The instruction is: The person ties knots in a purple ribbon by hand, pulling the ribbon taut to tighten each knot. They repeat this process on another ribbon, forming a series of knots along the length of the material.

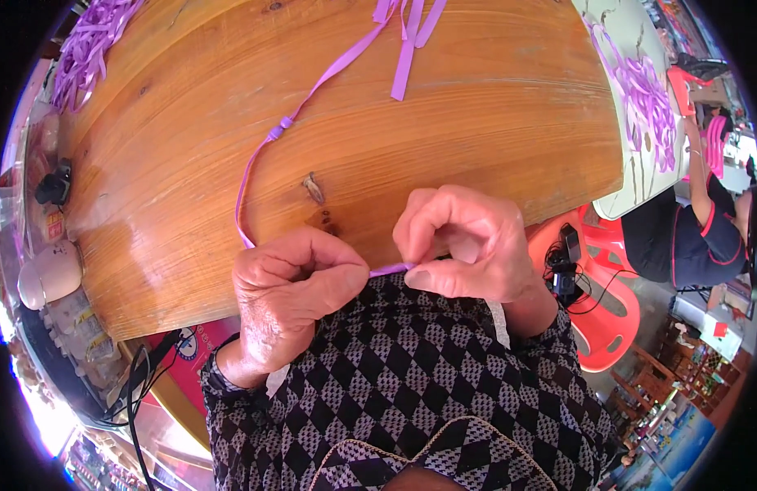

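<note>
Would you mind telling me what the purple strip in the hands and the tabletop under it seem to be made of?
The purple strip looks like thin, flat ribbon, perhaps satin or plastic; it bends limply and carries a small knot. The tabletop looks like solid wood with a glossy varnish: curved grain lines, a dark knot and a soft sheen show.

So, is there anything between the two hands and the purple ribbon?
No. Both the left hand and the right hand already pinch the ribbon directly, at the table edge. Nothing visible lies between them.

Clear printed packages (82,327) at the table's left edge, contents indistinct
</note>
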### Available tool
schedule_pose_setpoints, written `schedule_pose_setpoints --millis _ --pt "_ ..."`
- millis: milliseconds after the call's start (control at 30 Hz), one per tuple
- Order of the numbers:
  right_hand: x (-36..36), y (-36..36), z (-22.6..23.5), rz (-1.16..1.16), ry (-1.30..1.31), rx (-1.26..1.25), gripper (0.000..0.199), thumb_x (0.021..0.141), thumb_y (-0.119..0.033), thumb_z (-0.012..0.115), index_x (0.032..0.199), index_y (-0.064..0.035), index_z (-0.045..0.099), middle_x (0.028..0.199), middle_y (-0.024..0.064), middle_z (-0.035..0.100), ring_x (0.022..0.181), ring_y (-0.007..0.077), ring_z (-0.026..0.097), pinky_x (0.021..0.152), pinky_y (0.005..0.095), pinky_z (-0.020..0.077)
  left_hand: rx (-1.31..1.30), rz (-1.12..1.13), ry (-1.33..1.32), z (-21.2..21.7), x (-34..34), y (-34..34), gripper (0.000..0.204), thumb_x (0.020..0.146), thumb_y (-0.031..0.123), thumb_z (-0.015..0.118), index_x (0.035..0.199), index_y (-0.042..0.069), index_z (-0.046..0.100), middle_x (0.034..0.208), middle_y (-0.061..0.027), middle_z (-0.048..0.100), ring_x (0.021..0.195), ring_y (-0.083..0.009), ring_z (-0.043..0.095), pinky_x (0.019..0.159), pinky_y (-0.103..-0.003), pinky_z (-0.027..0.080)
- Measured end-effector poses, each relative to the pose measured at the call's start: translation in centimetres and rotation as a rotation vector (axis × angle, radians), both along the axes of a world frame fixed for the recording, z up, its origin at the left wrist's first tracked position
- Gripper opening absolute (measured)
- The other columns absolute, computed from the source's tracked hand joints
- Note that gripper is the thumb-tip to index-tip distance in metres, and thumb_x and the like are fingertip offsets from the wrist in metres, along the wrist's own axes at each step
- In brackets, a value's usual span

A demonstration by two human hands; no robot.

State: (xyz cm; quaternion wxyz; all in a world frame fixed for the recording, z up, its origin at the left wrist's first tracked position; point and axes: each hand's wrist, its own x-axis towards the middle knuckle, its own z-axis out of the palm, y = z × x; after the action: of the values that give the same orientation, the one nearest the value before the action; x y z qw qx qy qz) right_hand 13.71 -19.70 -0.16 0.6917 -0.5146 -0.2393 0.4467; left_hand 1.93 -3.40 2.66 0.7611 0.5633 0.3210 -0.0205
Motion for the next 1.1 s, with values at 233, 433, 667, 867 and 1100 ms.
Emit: schedule_pose_setpoints --millis 233,433,667,867,1100 --pt "-0.2 0.2 0.1 -0.025 -0.306 -0.064 0.033 0.066 0.0 0.076 0.092 0.0018 0.057 0.089 0.0076 0.058 0.077 0.0116 0.051 0.067 0.0242 0.0419 0.051 -0.027 -0.09 -0.6 -0.6 0.2 0.003 0.079 0.0 0.064 0.082 -0.002 0.063 0.072 0.0003 0.061 0.064 -0.0032 0.051 0.057 -0.017 0.04" --pt "0.0 0.6 -0.3 0.053 -0.426 0.018 0.025 0.068 -0.002 0.076 0.085 0.0007 0.058 0.087 0.0077 0.059 0.076 0.012 0.052 0.066 0.0243 0.0429 0.066 -0.057 -0.076 -0.5 -0.6 0.2 0.004 0.08 0.001 0.064 0.084 -0.001 0.062 0.072 0.0011 0.06 0.064 -0.0027 0.05 0.057 -0.017 0.039" --pt "-0.2 0.7 0.5 -0.023 -0.409 -0.033 0.019 0.071 0.003 0.07 0.089 0.0024 0.061 0.082 0.0083 0.06 0.072 0.0154 0.054 0.067 0.025 0.0453 0.036 -0.022 -0.106 -0.8 -0.8 0.2 0.003 0.081 0.001 0.063 0.083 -0.001 0.062 0.072 0.0014 0.059 0.064 -0.0024 0.049 0.057 -0.017 0.038" --pt "-0.1 0.2 -0.3 -0.123 -0.678 -0.017 0.017 0.073 0.003 0.067 0.089 0.003 0.062 0.081 0.0102 0.062 0.068 0.0175 0.054 0.058 0.0268 0.0446 0.033 -0.018 -0.129 -0.8 -0.6 0.0 0.003 0.081 0.0 0.063 0.083 -0.001 0.062 0.072 0.0017 0.058 0.065 -0.0025 0.049 0.057 -0.016 0.038" --pt "-0.3 0.7 -0.1 -0.22 -0.947 0.062 0.014 0.069 0.007 0.063 0.082 0.0019 0.06 0.075 0.0093 0.061 0.059 0.0206 0.051 0.052 0.0294 0.038 0.055 -0.001 -0.122 -0.6 -0.7 -0.2 0.003 0.081 0.0 0.062 0.083 -0.002 0.061 0.072 0.0017 0.058 0.064 -0.0025 0.049 0.057 -0.017 0.038"
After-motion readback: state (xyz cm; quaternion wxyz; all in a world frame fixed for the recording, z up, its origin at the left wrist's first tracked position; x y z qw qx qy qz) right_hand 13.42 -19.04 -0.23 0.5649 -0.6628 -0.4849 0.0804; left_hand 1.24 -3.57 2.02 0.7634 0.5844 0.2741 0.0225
